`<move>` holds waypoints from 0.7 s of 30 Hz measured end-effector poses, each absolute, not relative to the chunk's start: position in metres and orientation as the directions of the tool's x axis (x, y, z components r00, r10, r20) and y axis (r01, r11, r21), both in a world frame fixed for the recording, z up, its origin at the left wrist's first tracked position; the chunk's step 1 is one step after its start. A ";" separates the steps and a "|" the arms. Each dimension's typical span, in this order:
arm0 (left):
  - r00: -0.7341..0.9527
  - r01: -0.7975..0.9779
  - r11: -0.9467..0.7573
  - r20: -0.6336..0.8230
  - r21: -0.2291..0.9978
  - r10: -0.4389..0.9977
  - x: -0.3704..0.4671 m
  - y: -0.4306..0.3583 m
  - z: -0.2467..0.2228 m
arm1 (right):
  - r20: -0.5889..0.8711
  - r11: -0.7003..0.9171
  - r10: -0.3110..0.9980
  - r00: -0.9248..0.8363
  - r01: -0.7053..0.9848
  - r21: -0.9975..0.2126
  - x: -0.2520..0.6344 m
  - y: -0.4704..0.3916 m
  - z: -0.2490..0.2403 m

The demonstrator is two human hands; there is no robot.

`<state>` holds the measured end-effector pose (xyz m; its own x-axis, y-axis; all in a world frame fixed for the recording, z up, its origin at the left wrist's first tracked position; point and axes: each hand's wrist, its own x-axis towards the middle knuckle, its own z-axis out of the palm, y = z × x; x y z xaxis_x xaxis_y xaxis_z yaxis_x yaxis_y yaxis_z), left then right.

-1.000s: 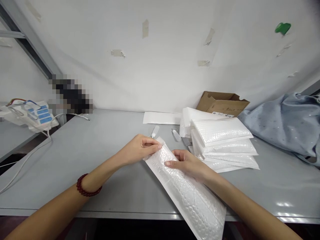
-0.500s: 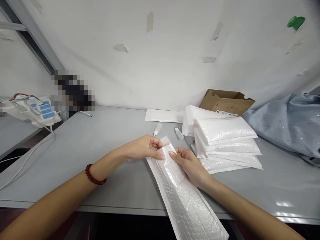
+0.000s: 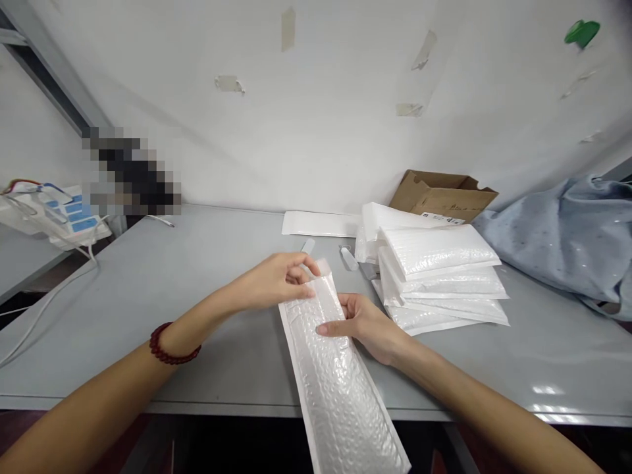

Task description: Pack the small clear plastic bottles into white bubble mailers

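A long white bubble mailer (image 3: 336, 395) hangs between my hands, its lower end reaching past the table's front edge. At its top left corner, my left hand (image 3: 276, 280) is pinched, thumb on the mailer's face and fingers by the narrow strip at its top end. My right hand (image 3: 370, 326) grips the mailer's right side, thumb flat on the front and fingers behind it, out of sight. Just beyond the top end lie two small white plastic pieces, one piece (image 3: 309, 245) partly behind my left hand and another piece (image 3: 349, 259) with a thin loop.
Several padded mailers (image 3: 444, 253) are stacked on the grey table (image 3: 222, 368) at right, a cardboard box (image 3: 444, 194) behind them. A flat white packet (image 3: 318, 224) lies by the wall. Pale blue cloth (image 3: 557, 237) is at far right, a power strip (image 3: 74, 214) with cables at left.
My right thumb has slid down the mailer's face, away from the top. The mailer hangs more upright, its lower end shifted left. My left hand stays at the top corner.
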<state>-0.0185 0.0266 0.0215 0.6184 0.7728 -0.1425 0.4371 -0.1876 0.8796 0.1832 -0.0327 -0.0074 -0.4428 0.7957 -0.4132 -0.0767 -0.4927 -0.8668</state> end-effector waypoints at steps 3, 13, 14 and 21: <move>0.318 0.428 -0.279 0.146 0.860 0.937 -0.019 0.026 0.017 | -0.347 -0.401 0.885 -0.312 -0.129 -0.907 0.184 -0.029 -0.011; 0.527 0.198 -0.028 -0.083 0.980 0.846 -0.010 0.017 0.004 | -0.189 -0.188 0.911 -0.367 0.039 -0.981 0.194 -0.025 -0.008; 0.534 0.200 -0.064 -0.054 0.978 0.844 -0.011 0.017 0.005 | -0.167 -0.162 0.930 -0.328 0.044 -0.986 0.196 -0.024 -0.007; 0.707 0.253 -0.166 -0.065 0.953 0.704 -0.025 0.023 0.011 | -0.083 -0.071 0.976 -0.200 0.071 -0.995 0.204 -0.020 -0.011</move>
